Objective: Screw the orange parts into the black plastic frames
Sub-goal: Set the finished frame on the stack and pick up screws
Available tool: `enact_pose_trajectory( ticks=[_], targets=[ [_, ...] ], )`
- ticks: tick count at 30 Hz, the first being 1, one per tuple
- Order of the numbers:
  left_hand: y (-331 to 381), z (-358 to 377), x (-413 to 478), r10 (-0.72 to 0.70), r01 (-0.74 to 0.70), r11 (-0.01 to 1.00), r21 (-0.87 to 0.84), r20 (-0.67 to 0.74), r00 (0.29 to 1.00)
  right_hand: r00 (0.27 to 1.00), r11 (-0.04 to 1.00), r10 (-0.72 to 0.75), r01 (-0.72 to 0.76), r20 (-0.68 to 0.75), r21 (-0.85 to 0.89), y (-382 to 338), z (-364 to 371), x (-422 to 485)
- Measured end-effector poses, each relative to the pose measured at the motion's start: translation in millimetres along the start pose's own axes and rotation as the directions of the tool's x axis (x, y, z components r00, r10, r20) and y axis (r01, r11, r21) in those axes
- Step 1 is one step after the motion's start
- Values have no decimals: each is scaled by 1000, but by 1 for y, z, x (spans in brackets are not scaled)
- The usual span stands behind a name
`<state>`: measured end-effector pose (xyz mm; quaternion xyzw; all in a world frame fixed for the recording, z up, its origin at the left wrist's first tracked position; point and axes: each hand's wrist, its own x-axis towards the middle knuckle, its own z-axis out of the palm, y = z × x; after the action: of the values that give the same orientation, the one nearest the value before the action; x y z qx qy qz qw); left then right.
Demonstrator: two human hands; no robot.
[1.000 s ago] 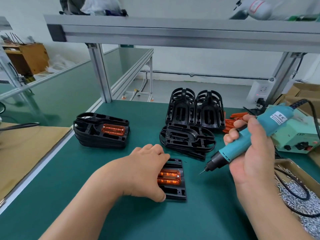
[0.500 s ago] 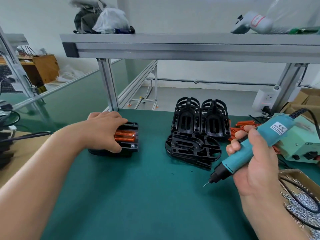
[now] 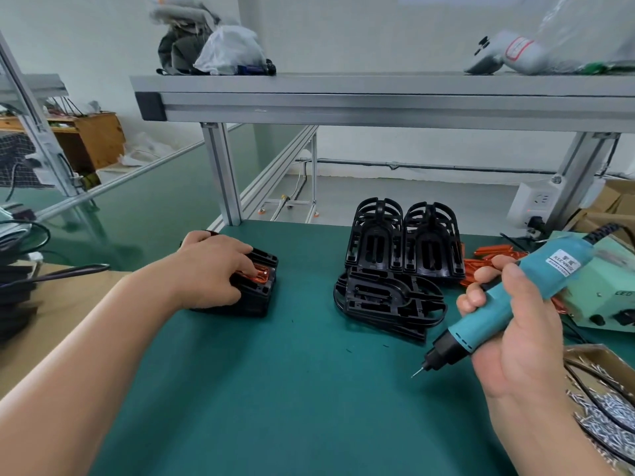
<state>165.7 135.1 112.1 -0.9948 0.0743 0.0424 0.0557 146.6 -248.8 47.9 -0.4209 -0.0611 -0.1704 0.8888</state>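
Note:
My left hand (image 3: 209, 269) lies over the top black frame (image 3: 263, 257) of a stack at the left of the green mat, thumb against its front side and fingertips on its orange part (image 3: 263, 274). My right hand (image 3: 515, 345) grips a teal electric screwdriver (image 3: 536, 283) above the mat on the right, bit tilted down and to the left. Bare black frames (image 3: 388, 300) lie piled in the middle, and more of these frames (image 3: 402, 242) stand upright behind them. Loose orange parts (image 3: 488, 255) lie behind my right hand.
A cardboard box of small screws (image 3: 604, 417) sits at the right edge, with the screwdriver's cable across it. A pale green power unit (image 3: 604, 297) stands behind it. An aluminium post (image 3: 220, 173) and overhead shelf beam (image 3: 378, 104) frame the bench.
My left hand carried the frame with its orange part from the mat's middle to the stack at the left. The right hand kept the screwdriver roughly in place.

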Motion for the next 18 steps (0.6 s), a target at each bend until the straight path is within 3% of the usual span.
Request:
enact_pose_trajectory(
  ticks=[7, 18],
  targets=[
    [10, 33, -20, 33, 16, 967, 253, -189, 981, 1000, 1000, 2, -2, 4, 0, 0, 0, 0],
    [-5, 64, -12, 86, 35, 941, 336, -339, 937, 1000, 1000, 0, 0, 3, -7, 0, 0, -1]
  ],
)
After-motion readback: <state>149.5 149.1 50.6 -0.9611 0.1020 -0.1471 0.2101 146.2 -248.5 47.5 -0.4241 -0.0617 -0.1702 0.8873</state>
